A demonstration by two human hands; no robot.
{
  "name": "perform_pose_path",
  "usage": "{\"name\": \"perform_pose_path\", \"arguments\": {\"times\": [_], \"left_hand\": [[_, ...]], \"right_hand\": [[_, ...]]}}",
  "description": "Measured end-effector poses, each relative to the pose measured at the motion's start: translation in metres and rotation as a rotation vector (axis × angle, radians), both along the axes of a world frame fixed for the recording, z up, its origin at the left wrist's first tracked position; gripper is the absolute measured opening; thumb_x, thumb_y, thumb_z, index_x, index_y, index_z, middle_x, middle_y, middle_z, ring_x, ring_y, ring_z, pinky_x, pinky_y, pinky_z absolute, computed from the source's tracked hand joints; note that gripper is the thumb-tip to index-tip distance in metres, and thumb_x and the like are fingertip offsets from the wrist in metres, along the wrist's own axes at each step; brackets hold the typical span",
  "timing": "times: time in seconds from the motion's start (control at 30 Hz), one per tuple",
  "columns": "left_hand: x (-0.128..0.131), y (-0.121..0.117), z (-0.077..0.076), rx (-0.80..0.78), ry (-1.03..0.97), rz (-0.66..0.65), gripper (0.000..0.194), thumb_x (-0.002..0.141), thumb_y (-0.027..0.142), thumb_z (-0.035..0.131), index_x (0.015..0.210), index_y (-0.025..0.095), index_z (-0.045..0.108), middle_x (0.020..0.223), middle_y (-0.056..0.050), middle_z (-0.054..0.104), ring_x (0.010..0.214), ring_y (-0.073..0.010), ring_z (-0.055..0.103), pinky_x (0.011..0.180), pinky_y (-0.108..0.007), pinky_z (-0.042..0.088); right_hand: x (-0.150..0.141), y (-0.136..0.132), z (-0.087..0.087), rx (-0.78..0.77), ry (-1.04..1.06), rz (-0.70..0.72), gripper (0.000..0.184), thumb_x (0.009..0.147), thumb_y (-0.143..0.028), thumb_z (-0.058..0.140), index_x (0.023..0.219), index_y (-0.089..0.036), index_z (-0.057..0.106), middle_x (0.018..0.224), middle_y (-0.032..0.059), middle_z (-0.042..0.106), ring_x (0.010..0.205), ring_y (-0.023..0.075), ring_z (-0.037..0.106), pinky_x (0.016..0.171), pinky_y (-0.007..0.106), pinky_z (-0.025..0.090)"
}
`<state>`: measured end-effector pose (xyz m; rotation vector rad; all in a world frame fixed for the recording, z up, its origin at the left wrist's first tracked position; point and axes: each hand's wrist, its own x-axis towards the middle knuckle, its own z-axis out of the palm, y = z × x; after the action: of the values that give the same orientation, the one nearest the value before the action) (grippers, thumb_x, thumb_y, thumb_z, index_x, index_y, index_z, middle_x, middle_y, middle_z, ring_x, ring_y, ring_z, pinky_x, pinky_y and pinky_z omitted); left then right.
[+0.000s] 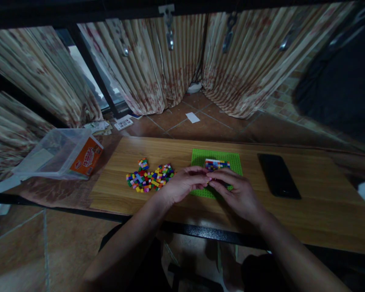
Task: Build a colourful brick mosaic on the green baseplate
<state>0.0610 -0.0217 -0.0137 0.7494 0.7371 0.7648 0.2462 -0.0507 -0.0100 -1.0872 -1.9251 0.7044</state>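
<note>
A green baseplate (235, 161) lies on the wooden table (322, 202), with a small block of mixed-colour bricks (217, 164) built near its far edge. My left hand (182, 185) and my right hand (235, 194) meet over the plate's near half, fingertips pinched together at the middle. What they pinch is too small and hidden to name. A loose pile of small coloured bricks (149, 177) lies just left of my left hand.
A black phone (278, 175) lies flat to the right of the plate. A clear plastic tub (58, 153) with an orange label sits at the table's left end. Curtains and a tiled floor with scattered papers lie beyond.
</note>
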Motion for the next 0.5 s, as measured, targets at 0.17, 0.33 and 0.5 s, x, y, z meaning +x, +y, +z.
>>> {"name": "perform_pose_path", "arguments": {"times": [0.17,0.33,0.5], "left_hand": [[0.002,-0.001,-0.001,0.027,0.058,0.010,0.028,0.064,0.020,0.081,0.089,0.013,0.070,0.078,0.000,0.066,0.068,-0.0069,0.057,0.071,-0.023,0.041],[0.004,-0.002,-0.005,0.038,0.093,-0.006,0.029,0.065,0.023,0.081,0.091,0.014,0.071,0.078,0.000,0.067,0.068,-0.0075,0.057,0.071,-0.024,0.043],[0.004,-0.002,-0.006,0.065,0.201,0.043,0.017,0.072,0.023,0.076,0.088,0.016,0.072,0.086,-0.003,0.071,0.077,-0.0107,0.061,0.074,-0.026,0.046]], "right_hand": [[-0.001,0.000,0.002,-0.015,-0.022,-0.010,0.014,0.092,-0.030,0.058,0.100,-0.026,0.070,0.096,0.0029,0.070,0.090,0.0164,0.067,0.081,0.031,0.053],[0.007,0.004,0.004,-0.083,-0.065,-0.020,0.015,0.091,-0.035,0.059,0.091,-0.024,0.070,0.091,0.0026,0.071,0.086,0.0175,0.067,0.078,0.031,0.053],[0.028,0.017,-0.004,-0.079,-0.134,-0.213,0.020,0.089,-0.037,0.058,0.089,-0.023,0.072,0.091,0.0044,0.073,0.085,0.0203,0.068,0.078,0.034,0.053]]}}
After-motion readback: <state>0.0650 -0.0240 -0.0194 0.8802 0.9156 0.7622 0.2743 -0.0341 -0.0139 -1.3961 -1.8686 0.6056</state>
